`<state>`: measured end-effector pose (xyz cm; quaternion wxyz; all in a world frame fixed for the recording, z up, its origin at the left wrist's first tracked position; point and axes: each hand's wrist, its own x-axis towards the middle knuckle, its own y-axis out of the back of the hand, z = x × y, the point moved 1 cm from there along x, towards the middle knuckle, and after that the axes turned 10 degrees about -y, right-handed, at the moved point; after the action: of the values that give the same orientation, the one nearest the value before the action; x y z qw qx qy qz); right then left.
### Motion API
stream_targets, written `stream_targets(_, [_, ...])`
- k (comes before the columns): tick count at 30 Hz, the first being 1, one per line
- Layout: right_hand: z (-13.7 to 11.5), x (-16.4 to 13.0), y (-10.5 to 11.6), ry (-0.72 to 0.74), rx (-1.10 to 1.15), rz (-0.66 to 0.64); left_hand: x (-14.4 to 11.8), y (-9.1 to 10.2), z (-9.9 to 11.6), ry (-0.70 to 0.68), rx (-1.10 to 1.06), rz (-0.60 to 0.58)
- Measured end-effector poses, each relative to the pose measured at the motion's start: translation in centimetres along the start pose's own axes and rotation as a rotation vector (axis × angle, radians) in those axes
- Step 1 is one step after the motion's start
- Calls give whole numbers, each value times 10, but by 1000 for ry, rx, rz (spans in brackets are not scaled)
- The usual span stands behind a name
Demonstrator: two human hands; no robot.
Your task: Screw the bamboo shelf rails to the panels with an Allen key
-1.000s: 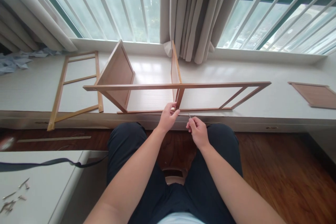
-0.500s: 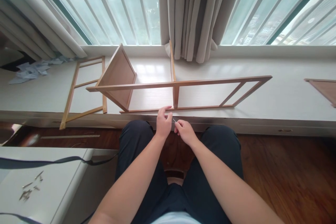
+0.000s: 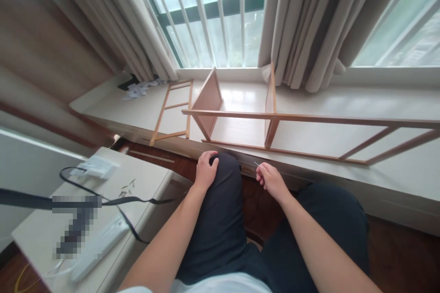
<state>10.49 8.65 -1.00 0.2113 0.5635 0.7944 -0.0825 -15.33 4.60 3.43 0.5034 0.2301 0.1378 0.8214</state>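
Fingertips of the right hand (image 3: 271, 181) pinch a thin metal pin (image 3: 256, 163), tip toward 11 o'clock, just short of the wooden frame (image 3: 275, 119) on the sill (image 3: 343, 96). Left hand (image 3: 205, 170) rests curled and empty on the knee (image 3: 225, 169), at 9 o'clock from the pin, apparently for support.

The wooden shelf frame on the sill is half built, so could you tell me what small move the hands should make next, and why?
Probably bring the right hand and its thin metal pin up to the wooden shelf frame, left hand steadying it. The pin is pinched clear of the frame, and the left hand merely rests on the knee.
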Motion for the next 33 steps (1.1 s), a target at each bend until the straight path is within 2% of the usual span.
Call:
stream_targets(3, [2,-6,-6,-27,31,-18,-8,21,-30,186,-36,57])
stream_targets(7, [2,-19,-8,-50,42,-54,0,50,-60,425,-166,218])
stream_targets(11, [5,-31,-4,-131,78,-41,27,73,-75,595,-363,414])
stream_targets(15, [19,-32,0,-177,38,-61,61,86,-89,718,-531,556])
stream_targets(18, [33,-29,3,-170,4,-75,79,95,-102,753,-607,642])
stream_targets(23, [45,-26,4,-54,-97,-155,96,106,-121,731,-656,717])
stream_targets(27, [50,-24,-5,-85,-191,-221,114,103,-132,714,-642,774])
stream_targets(33, [68,-12,-21,-92,-216,-214,143,95,-147,657,-583,870])
